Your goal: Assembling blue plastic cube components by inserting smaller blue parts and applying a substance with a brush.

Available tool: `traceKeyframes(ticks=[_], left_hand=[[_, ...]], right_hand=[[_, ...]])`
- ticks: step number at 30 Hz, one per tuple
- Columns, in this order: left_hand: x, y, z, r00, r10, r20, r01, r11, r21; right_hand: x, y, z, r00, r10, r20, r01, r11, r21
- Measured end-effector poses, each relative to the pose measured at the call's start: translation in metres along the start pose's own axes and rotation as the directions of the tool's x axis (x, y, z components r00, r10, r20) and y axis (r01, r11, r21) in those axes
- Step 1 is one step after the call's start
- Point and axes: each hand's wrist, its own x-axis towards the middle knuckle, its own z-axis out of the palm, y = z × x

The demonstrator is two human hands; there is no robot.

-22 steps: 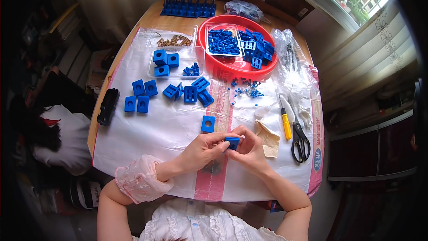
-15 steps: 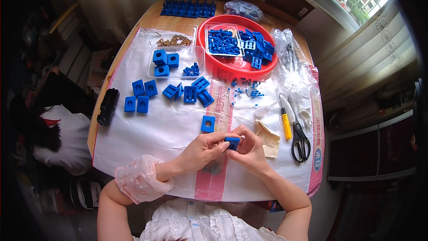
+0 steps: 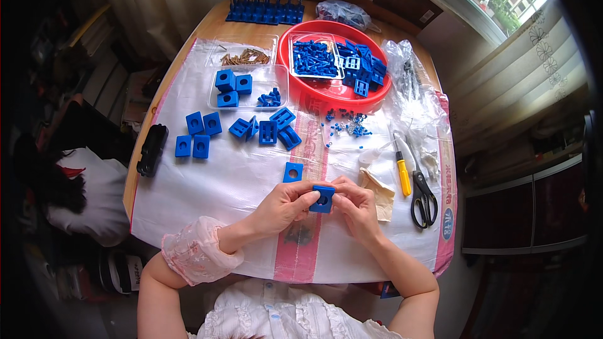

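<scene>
A small blue square block with a round hole (image 3: 323, 206) is held up in front of me, its holed face turned toward me. My left hand (image 3: 279, 209) pinches it at the left side, thumb on the face. Closed at its right edge, the fingers of my right hand (image 3: 358, 208) grip it too. Just beyond my hands lies a blue square plate with a hole (image 3: 293, 166). Farther off are several loose blue holed blocks (image 3: 194, 120) and several blue slotted pieces (image 3: 268, 132).
A red basin (image 3: 314, 92) holds blue parts and a clear tray. Left of it stand a clear box (image 3: 251, 102) of blue blocks and brass screws (image 3: 246, 57). Rightward lie a yellow-handled screwdriver (image 3: 402, 174), black scissors (image 3: 424, 207) and brown paper (image 3: 379, 196). A black case (image 3: 152, 150) sits at the left edge.
The blue block has turned from edge-on so that its holed face shows. My right hand has shifted its fingers to the block's right edge.
</scene>
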Motion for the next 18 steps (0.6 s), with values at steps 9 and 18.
traceKeyframes(ticks=[9,18], left_hand=[[-0.001,0.005,0.003,1.0,-0.015,0.0,0.015,0.999,0.04],[-0.004,0.015,0.005,1.0,-0.008,0.009,0.007,0.995,0.098]], right_hand=[[-0.001,-0.006,0.004,1.0,-0.001,-0.007,0.001,1.0,-0.017],[-0.001,-0.006,0.003,1.0,0.001,0.0,-0.001,0.999,-0.039]])
